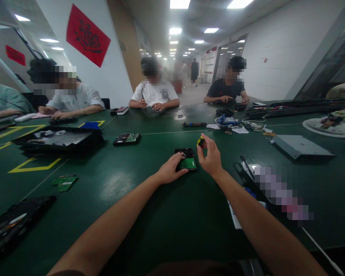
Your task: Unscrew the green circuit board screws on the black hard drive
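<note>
A black hard drive (185, 158) with a green circuit board on top lies on the green table (149, 214) in front of me. My left hand (170, 169) rests on its left edge, fingers curled against it. Just right of the drive, my right hand (209, 157) is raised and closed on a small screwdriver with a yellow and black handle (201, 141), its tip hidden behind the hand.
A second hard drive (127, 138) lies further left, next to a black tray (57, 140). Loose green boards (64, 181) and a dark panel (14, 224) are near left. A grey box (301, 147), cables and tools sit right. Three people sit across the table.
</note>
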The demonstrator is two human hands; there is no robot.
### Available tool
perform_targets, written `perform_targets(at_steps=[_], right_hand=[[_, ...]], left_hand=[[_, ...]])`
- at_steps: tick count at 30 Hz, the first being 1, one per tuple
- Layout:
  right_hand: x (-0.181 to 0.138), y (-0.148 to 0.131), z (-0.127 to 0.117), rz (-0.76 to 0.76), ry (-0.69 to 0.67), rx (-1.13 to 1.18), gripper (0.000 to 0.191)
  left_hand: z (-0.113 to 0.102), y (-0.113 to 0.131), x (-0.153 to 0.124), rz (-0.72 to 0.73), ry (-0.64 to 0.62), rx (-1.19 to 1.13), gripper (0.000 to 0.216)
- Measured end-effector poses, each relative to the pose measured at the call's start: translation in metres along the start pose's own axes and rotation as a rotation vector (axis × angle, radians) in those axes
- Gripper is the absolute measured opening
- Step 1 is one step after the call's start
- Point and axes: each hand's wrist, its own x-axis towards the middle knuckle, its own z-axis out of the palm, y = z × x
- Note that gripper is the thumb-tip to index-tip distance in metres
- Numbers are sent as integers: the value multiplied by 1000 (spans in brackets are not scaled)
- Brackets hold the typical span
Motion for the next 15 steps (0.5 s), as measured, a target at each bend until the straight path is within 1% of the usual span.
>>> perform_targets(at_steps=[6,15], right_hand=[[-3,3,2,3,-11,13,58],[-2,2,-1,-7,-5,8,54]], left_hand=[[0,1,0,1,-4,16,64],[0,0,0,6,-1,7,66]])
